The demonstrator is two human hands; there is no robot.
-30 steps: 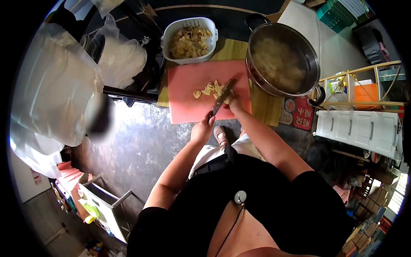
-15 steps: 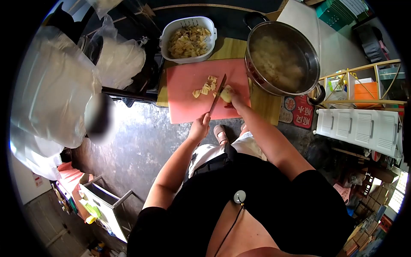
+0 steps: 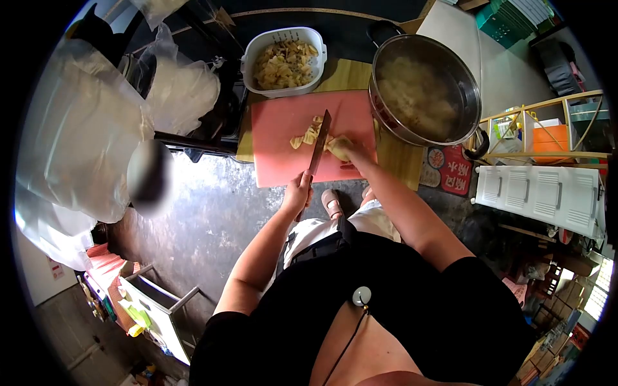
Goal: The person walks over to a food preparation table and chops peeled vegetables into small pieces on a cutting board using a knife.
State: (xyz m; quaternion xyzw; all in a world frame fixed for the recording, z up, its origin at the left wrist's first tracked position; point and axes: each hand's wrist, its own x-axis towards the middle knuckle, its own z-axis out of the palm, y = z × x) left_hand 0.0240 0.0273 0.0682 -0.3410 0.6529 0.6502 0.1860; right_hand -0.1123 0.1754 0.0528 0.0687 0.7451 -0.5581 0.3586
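My left hand [image 3: 298,192] is wrapped round the handle of a knife [image 3: 320,143], its blade pointing away from me over the pink cutting board [image 3: 277,154]. My right hand [image 3: 355,154] holds a pale yellowish piece of food [image 3: 338,147] on the board, just right of the blade. Cut pale pieces [image 3: 306,137] lie to the blade's left, some partly behind it. Small dark red bits lie on the board beside my right hand.
Behind the board stands a white basin [image 3: 250,66] of cut pieces. A large metal pot [image 3: 420,136] with cloudy liquid and pale food is at the right. Plastic bags [image 3: 84,128] hang at the left; a white drawer unit [image 3: 537,196] stands at the right.
The knife has shifted left and its blade appears wider, turned more flat to view. My right hand and the held piece have moved slightly down and left.
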